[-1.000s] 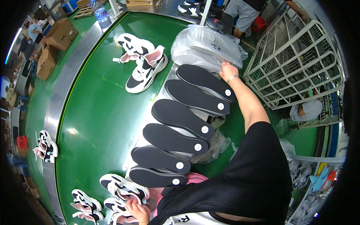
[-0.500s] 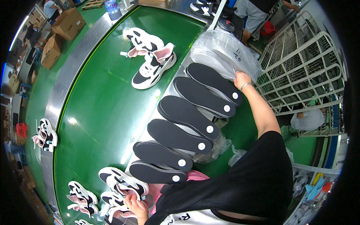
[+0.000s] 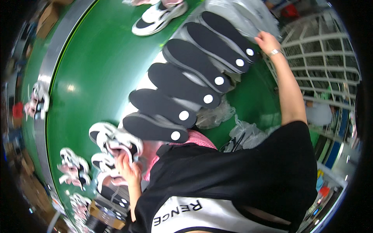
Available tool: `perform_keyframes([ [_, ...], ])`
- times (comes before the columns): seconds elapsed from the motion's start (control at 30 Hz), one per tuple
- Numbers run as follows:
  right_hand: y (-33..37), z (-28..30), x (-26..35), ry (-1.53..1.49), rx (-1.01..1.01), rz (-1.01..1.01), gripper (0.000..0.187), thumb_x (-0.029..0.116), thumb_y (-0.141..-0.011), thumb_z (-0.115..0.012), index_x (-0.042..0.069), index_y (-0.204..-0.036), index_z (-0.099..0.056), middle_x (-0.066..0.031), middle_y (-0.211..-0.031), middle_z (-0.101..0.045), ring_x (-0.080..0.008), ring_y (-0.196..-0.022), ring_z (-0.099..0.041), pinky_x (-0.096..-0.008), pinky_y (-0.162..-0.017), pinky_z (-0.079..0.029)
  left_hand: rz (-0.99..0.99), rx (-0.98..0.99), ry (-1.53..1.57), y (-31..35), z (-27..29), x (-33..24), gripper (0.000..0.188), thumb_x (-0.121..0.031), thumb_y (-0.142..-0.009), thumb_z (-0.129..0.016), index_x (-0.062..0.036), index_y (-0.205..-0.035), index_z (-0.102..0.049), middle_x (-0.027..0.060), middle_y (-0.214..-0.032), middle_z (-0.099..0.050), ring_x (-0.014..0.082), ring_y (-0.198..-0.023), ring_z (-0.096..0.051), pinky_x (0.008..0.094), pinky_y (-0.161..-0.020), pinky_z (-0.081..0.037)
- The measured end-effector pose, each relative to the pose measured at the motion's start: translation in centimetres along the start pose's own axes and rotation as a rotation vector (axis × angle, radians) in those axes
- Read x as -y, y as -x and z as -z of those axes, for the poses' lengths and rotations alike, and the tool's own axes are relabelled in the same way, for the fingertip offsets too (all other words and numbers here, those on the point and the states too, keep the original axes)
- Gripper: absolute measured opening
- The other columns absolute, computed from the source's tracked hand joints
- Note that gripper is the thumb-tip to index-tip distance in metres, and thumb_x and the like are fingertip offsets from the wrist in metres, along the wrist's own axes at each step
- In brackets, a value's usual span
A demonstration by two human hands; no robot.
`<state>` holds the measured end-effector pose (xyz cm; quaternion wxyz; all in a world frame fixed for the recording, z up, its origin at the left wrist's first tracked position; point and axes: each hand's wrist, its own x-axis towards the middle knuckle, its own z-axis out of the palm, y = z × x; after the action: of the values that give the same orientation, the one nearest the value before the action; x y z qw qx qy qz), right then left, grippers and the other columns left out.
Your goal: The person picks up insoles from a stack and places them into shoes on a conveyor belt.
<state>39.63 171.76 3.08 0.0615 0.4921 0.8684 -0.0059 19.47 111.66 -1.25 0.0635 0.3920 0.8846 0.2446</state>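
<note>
My right hand [image 3: 267, 42], a metal band on its wrist, reaches out to the far right. Its fingers pinch the edge of a clear plastic bag [image 3: 248, 17], which holds a stack of pale, sole-shaped pieces. Low on the left, my left hand [image 3: 129, 171] is blurred, its fingers curled against a white, black and pink sneaker [image 3: 116, 140]. Another sneaker [image 3: 104, 163] lies just beside that hand. Between my hands runs a slanting row of black insoles [image 3: 176, 82], stacked in several piles, each with a round white sticker at one end.
The green conveyor belt [image 3: 97, 73] carries more sneakers [image 3: 74, 169] at left and another sneaker [image 3: 159, 19] at the top. A white wire rack [image 3: 322, 58] stands at right. Crumpled plastic bags [image 3: 246, 134] lie below the insoles. A cardboard box [image 3: 107, 217] sits at lower left.
The whole view has tilted, so the belt, insoles and sneakers sit higher in the picture. My right hand stays at the plastic bag and my left hand at the sneakers.
</note>
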Motion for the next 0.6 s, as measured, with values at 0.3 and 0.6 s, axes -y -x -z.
perform_keyframes([
  [0.3,16.0,-0.7,16.9,-0.557,0.097,0.524,0.021,0.020,-0.076,-0.058,0.002,-0.088,-0.055,-0.0105,-0.085,-0.055,-0.0235,-0.078,-0.055,-0.0313,-0.068,-0.044,0.098,-0.455,0.054,0.1,1.2,0.5,0.048,-0.008,-0.068,-0.063,-0.0002,-0.109,-0.040,0.0186,-0.108,-0.045,0.0299,-0.101,-0.043,0.0381,-0.088,-0.032],
  [0.6,17.9,-4.4,22.3,0.026,0.147,0.500,0.044,0.030,-0.061,-0.069,0.007,-0.094,-0.051,-0.0110,-0.102,-0.050,-0.0293,-0.096,-0.049,-0.0419,-0.075,-0.041,0.390,-0.201,0.363,-6.1,2.5,2.8,0.043,-0.015,-0.069,-0.061,0.0049,-0.103,-0.043,0.0231,-0.093,-0.054,0.0366,-0.092,-0.050,0.0390,-0.083,-0.038],
])
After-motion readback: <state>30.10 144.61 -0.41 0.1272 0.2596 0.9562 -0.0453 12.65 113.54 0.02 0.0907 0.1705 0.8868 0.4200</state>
